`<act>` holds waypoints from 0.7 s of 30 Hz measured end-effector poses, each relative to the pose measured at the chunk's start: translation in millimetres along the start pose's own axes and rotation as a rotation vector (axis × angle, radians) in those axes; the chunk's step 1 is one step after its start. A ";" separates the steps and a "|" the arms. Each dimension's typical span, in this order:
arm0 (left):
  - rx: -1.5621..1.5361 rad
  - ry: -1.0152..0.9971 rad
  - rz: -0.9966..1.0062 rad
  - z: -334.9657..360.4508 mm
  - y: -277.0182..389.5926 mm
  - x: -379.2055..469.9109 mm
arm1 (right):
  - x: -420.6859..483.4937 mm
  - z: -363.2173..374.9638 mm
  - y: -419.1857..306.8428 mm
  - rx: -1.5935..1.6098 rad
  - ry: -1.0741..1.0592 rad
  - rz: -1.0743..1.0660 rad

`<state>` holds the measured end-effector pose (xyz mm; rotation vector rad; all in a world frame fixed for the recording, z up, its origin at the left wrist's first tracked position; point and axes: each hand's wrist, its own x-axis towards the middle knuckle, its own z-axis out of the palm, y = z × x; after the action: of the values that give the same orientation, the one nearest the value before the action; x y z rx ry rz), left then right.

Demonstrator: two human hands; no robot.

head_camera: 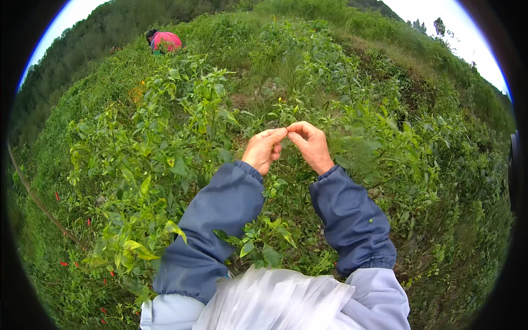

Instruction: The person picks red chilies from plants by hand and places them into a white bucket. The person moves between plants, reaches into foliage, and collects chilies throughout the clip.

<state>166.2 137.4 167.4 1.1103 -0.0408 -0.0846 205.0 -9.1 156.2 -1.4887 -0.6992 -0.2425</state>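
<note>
My left hand (266, 149) and my right hand (309, 145) meet at the fingertips in front of me, above leafy green pepper plants (206, 99). Thumb and forefinger are pinched together on each hand; whether something tiny lies between them cannot be made out. Dark blue sleeve covers (218, 218) reach from both wrists up the forearms. White translucent plastic sheeting (276, 301) covers my front, between the light sleeves. A small leafy pepper sprig (268, 243) stands between my forearms.
Dense pepper plants surround me, with several red chili peppers (57, 196) low on the left. A thin bent stick (45, 210) crosses the left edge. Another person in a pink top (166, 41) bends among the plants at the far upper left. A grassy bank (383, 49) rises at upper right.
</note>
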 end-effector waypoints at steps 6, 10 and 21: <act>0.058 0.076 0.067 0.2 -4.8 -2.5 | -2.0 6.4 -0.1 -0.317 0.145 -0.115; 0.557 0.332 0.690 9.6 -14.2 -3.8 | -0.8 13.8 3.2 -0.468 0.176 -0.040; -0.351 0.268 -0.018 -39.0 -11.7 3.2 | 48.4 -5.8 62.3 -0.394 0.232 0.427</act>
<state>171.8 166.9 139.6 0.7635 0.2168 0.0405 279.2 4.6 132.3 -1.9076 -0.1383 -0.2270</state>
